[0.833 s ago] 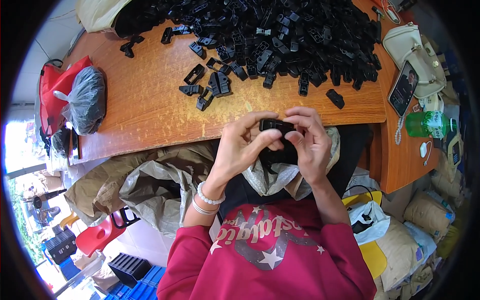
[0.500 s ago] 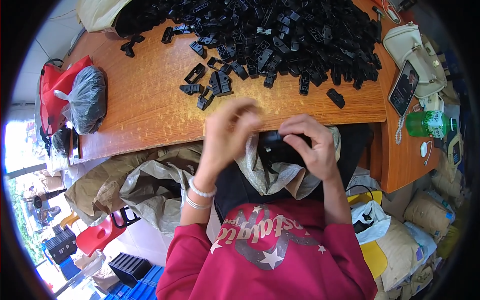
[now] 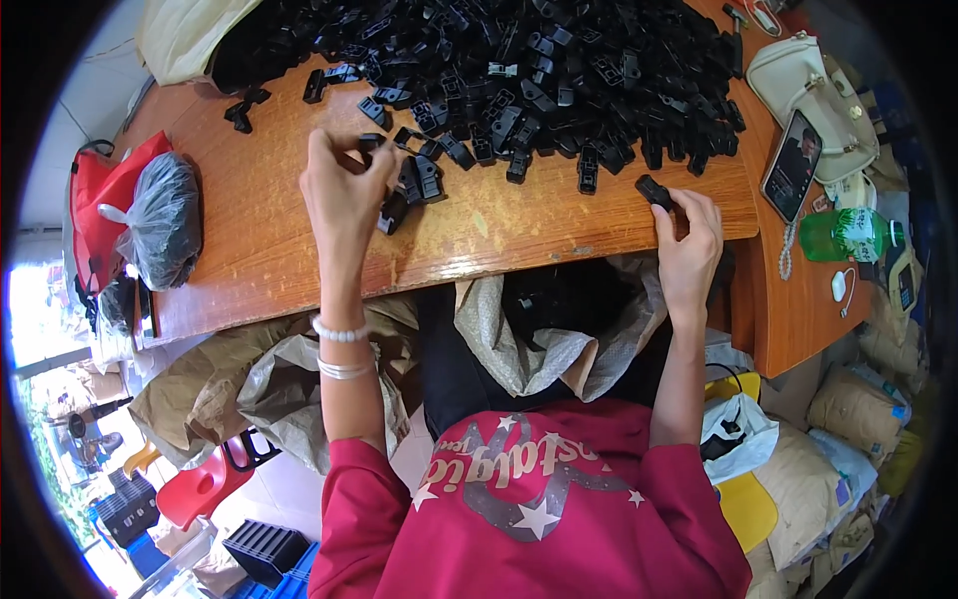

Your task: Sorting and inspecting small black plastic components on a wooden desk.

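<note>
"Wooden desk, varnish worn. What's closest to the person?"

"Gaping sack just below the desk edge, dark inside; contents not readable."

"Next out?"

"Right hand. Thumb and index partly closed around the near end of a lone black part lying on the desk. Contact looks likely; can't tell if it's pinched yet."

"Left hand?"

"A bit farther out, over loose pieces. Fingers curled, small gap from thumb to index, a dark frame piece between them. Blurry; can't tell whether it's gripped."

"Beside it?"

"Small black cluster on the desk, just right of that hand."

"Beyond?"

"Big heap of similar black parts at the far side, pale bag at its left. Phone and handbag off right."

"Step in hand?"

"Judging by this, picking up: one piece per hand, both hands at once."

"Next move calls for?"

"Probably a firm fingertip pinch on each, then a clean lift, the left one without dragging its neighbours."
</note>
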Tool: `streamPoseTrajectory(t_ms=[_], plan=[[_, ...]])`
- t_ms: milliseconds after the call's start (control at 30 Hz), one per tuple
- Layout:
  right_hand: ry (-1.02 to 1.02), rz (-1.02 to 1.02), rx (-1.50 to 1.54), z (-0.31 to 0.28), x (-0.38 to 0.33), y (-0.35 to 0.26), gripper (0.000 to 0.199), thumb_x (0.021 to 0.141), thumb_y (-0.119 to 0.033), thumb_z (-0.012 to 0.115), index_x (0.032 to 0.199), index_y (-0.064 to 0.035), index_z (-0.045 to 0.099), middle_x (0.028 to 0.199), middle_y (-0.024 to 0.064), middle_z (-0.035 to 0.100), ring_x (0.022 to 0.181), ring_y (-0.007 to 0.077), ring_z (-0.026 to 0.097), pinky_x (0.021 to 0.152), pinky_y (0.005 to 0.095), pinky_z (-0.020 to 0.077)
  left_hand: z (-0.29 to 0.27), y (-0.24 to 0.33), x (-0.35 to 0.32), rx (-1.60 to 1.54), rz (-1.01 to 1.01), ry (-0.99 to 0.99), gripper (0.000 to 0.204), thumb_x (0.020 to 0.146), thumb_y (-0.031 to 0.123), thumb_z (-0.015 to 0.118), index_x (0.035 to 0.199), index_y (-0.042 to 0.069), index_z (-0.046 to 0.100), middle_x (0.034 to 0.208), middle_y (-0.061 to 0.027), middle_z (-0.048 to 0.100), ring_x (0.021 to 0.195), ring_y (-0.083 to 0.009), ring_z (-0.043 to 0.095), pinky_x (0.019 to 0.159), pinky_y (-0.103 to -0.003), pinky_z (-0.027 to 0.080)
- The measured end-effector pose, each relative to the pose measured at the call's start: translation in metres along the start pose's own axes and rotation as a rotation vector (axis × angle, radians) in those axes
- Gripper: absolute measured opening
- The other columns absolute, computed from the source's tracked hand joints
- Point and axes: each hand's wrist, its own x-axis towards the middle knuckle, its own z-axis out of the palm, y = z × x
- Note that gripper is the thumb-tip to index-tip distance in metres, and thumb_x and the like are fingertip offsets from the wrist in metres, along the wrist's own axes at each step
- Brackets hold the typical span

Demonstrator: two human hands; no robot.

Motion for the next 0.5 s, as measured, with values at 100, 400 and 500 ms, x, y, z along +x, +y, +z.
streamPoseTrajectory(t_ms=[100, 400, 500], plan=[[-0.105, 0.254, 0.478, 0.001, -0.001, -0.011, 0.025, 0.084, -0.001, 0.065, 0.108, 0.0009, 0.059, 0.107, 0.0135, 0.063, 0.092, 0.0167, 0.062, 0.077, 0.0318, 0.0508, 0.007, 0.019, -0.04, -0.485, -0.07, -0.263, 0.048, 0.076, 0.01, 0.077, 0.116, 0.001, 0.053, 0.075, -0.0004, 0.055, 0.056, -0.0054, 0.048, 0.048, -0.018, 0.038], [-0.331, 0.172, 1.165, -0.016, -0.004, -0.058, 0.038, 0.09, -0.004, 0.062, 0.127, -0.0003, 0.055, 0.104, 0.0127, 0.066, 0.093, 0.017, 0.064, 0.085, 0.0288, 0.0516, 0.034, 0.044, -0.098, -1.18, -0.267, -0.743, 0.033, 0.087, -0.007, 0.06, 0.117, -0.008, 0.049, 0.088, -0.0117, 0.065, 0.074, -0.0183, 0.068, 0.066, -0.026, 0.057], [-0.268, -0.075, 0.869, -0.015, -0.009, -0.075, 0.046, 0.079, 0.003, 0.069, 0.123, -0.004, 0.059, 0.099, 0.0112, 0.066, 0.082, 0.0194, 0.064, 0.074, 0.029, 0.0524, 0.035, 0.042, -0.103, -0.98, -0.12, -0.75, 0.031, 0.088, -0.004, 0.06, 0.117, -0.009, 0.049, 0.088, -0.0131, 0.067, 0.069, -0.0161, 0.068, 0.062, -0.024, 0.055]])
